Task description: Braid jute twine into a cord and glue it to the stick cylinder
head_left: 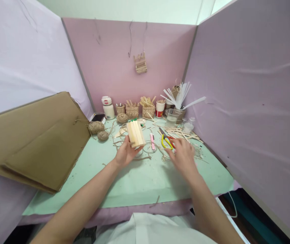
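Note:
My left hand [126,153] is closed around a small holder made of pale wooden craft sticks [135,134], raised above the table, its sticks side by side. Some of the fingers are hidden behind and beneath it. To the right, my right hand [184,154] is at a pair of scissors [167,139] with one yellow and one red handle, fingers curled at the handles and dark blades pointing away to the upper left. Between the hands lies a pink utility knife [152,141], with loose twine [143,158] around it.
Twine balls [96,127] sit at left beside leaning cardboard sheets [45,142]. Along the back stand a white jar [108,107], stick-filled baskets [148,111], a red-and-white cup [160,109] and a clear water cup [171,118]. Loose sticks [178,132] lie at right. A small stick swing [141,64] hangs behind.

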Demonstrator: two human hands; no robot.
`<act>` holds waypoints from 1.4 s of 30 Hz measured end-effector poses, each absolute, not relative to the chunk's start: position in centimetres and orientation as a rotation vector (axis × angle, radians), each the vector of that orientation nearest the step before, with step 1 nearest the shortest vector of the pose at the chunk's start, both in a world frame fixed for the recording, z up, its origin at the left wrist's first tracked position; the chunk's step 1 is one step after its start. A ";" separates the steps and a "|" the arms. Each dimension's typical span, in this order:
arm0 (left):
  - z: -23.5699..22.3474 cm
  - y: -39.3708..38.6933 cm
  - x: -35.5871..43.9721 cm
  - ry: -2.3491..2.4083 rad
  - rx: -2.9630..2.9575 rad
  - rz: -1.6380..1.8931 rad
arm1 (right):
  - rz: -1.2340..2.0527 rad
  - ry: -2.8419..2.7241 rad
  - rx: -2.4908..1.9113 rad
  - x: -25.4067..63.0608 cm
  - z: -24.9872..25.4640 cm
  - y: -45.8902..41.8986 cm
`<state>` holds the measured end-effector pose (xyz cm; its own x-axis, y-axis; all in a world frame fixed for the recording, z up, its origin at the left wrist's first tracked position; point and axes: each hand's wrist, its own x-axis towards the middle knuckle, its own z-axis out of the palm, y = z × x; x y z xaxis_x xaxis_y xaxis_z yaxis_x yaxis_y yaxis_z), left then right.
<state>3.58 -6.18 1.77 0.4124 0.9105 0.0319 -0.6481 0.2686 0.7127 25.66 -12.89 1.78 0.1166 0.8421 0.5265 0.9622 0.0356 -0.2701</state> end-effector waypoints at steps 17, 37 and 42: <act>1.5 -7.4 4.2 0.384 0.910 1.138 | -0.134 -1.639 -1.254 15.5 3.1 -11.2; 1.8 -6.4 4.1 0.527 0.810 1.231 | 0.617 -1.091 -1.083 17.6 1.9 -10.2; 1.8 -6.4 4.1 0.532 0.819 1.223 | 0.728 -0.997 -1.035 18.0 1.7 -9.7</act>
